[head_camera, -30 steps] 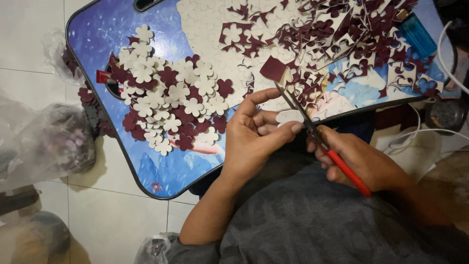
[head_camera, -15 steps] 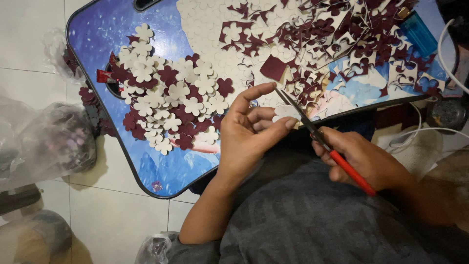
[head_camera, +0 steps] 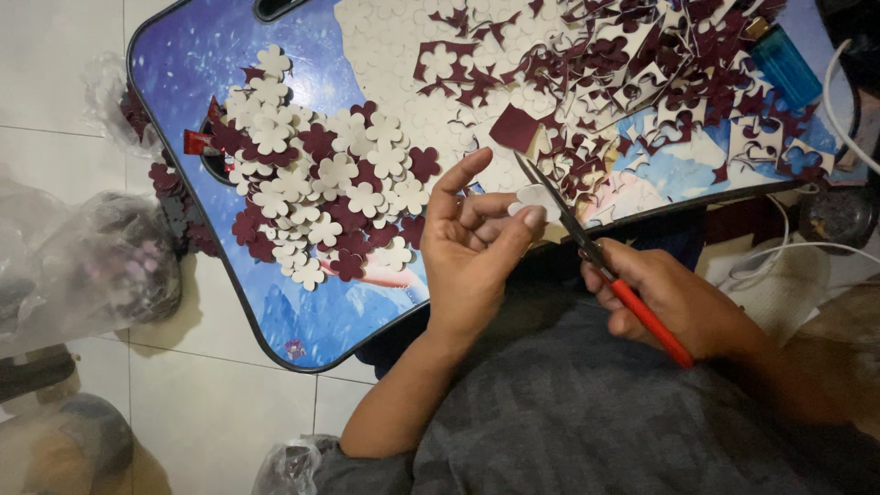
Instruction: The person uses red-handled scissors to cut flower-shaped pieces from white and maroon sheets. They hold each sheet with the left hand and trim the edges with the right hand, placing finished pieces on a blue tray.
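Left hand (head_camera: 472, 252) pinching a small white cutout (head_camera: 534, 196), lower than before; right hand (head_camera: 674, 302) fingers clamped on red-handled scissors (head_camera: 596, 257), blades still shut.

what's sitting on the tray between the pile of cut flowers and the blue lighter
In the head view, between the flower pile and blue lighter lie a white punched sheet and maroon offcut scraps.

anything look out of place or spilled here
Yes: a few dark red flower cutouts hang past the left edge of the tray table, and scraps lie heaped untidily at its far right.
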A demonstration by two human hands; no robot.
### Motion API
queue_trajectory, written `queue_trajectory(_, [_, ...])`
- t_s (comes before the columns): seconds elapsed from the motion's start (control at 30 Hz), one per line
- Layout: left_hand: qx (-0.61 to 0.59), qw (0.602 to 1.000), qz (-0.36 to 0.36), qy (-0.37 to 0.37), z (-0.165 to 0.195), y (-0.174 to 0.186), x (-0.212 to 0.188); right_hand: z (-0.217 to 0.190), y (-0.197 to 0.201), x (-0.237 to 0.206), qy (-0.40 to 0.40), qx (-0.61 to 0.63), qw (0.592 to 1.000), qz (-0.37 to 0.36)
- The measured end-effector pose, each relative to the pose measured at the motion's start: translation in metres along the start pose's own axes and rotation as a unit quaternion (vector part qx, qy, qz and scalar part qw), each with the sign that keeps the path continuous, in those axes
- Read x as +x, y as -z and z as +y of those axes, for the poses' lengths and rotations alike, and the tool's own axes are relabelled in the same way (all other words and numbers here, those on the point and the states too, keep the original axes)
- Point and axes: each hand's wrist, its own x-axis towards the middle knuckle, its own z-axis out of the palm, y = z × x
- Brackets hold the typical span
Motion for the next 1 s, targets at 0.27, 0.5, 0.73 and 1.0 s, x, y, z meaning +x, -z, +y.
queue_trajectory(0.27, [0.056, 0.997, -0.044, 0.012, 0.005, 0.000, -0.002, -0.005, 0.001, 0.000, 0.043, -0.004, 0.999, -0.021])
queue_trajectory(0.5, [0.095, 0.995, -0.037, 0.020, 0.012, 0.001, -0.002, -0.006, 0.002, 0.000, 0.018, -0.015, 0.999, -0.032])
queue_trajectory(0.73, [0.077, 0.996, -0.035, 0.022, 0.016, 0.003, -0.001, -0.006, 0.005, -0.003, 0.007, -0.023, 0.999, -0.031])
queue_trajectory(1.0, [0.098, 0.995, -0.030, -0.006, 0.019, 0.007, 0.001, 0.006, 0.005, -0.003, 0.036, -0.032, 0.999, -0.025])
